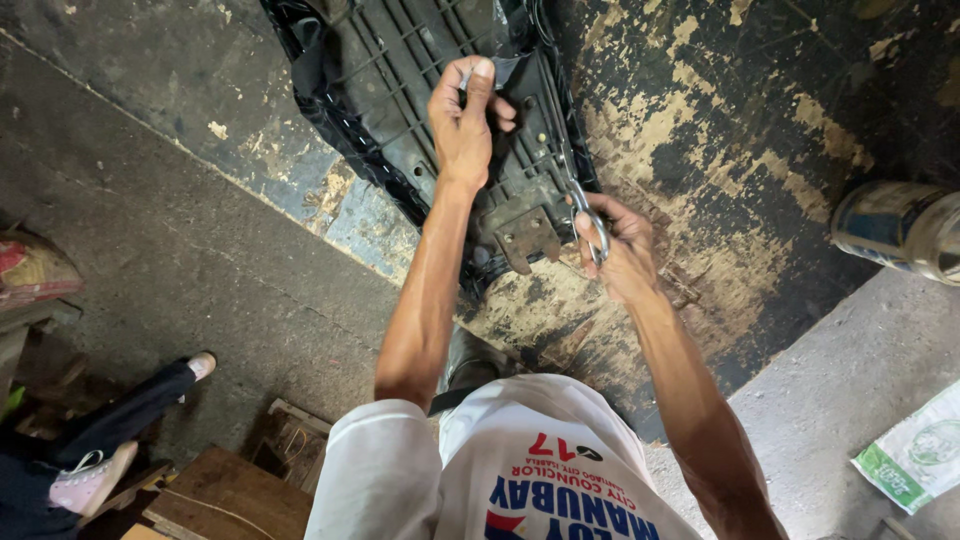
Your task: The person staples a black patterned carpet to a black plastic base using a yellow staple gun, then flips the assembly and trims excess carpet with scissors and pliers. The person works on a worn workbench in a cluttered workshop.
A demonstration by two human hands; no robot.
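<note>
A black ribbed plastic seat base (400,70) lies upside down on a worn, paint-flaked surface, with black vinyl cover (300,60) wrapped over its rim and a rusty metal bracket (527,238) at its near end. My left hand (462,115) pinches a flap of the black vinyl over the base. My right hand (625,245) is closed on the handles of metal scissors (585,205), whose blades run up along the right rim of the base.
A metal can (900,228) lies at the right edge. A green-and-white sack (915,450) lies at lower right. Another person's legs and pale shoes (95,475) are at lower left, next to wooden boards (230,495).
</note>
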